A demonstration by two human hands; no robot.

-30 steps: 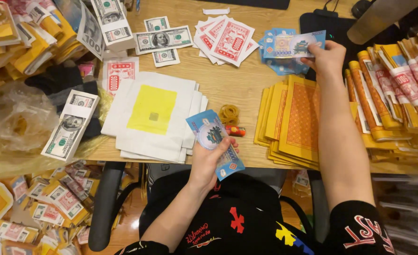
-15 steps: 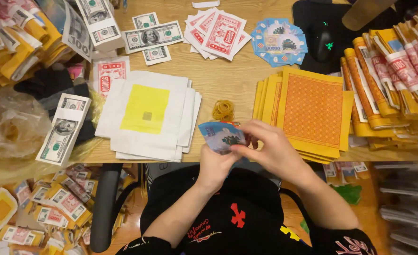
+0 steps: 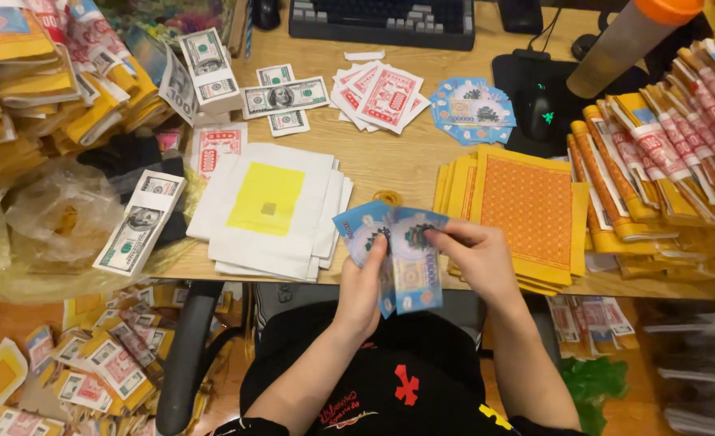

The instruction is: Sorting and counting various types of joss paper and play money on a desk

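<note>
at a cluttered wooden desk [image 3: 390, 165], a person fans a small sheaf of blue paper notes [image 3: 394, 250] over the desk's near edge, above the lap; the left hand [image 3: 363, 287] is closed around the lower part of the sheaf, thumb pressed across the front, while the right hand [image 3: 474, 254] pinches the upper right corner of the top note between thumb and fingertips; both hands are clamped on the same sheaf, close together.

just behind the hands lies a stack of orange-and-yellow paper sheets [image 3: 527, 210], and to the left a pile of white sheets with a yellow square [image 3: 269, 206]; further back sit a loose fan of more blue notes [image 3: 472, 109], a spread of red-and-white notes [image 3: 378, 95], and mock banknotes in bundles [image 3: 140, 222]; a rubber band [image 3: 388, 197] rests on the wood between the stacks; banded yellow bundles [image 3: 664, 161] crowd the right side.

the risk, as it looks from here, lies in the thin grip; the sheaf hangs past the desk edge, so a note that slips from the pinch would likely drop to the lap or to the littered floor [image 3: 75, 363], where it could be lost among other paper; two notes sticking together could also be pulled as one; a sharp tug at the corner might crease or tear the sheet.
</note>
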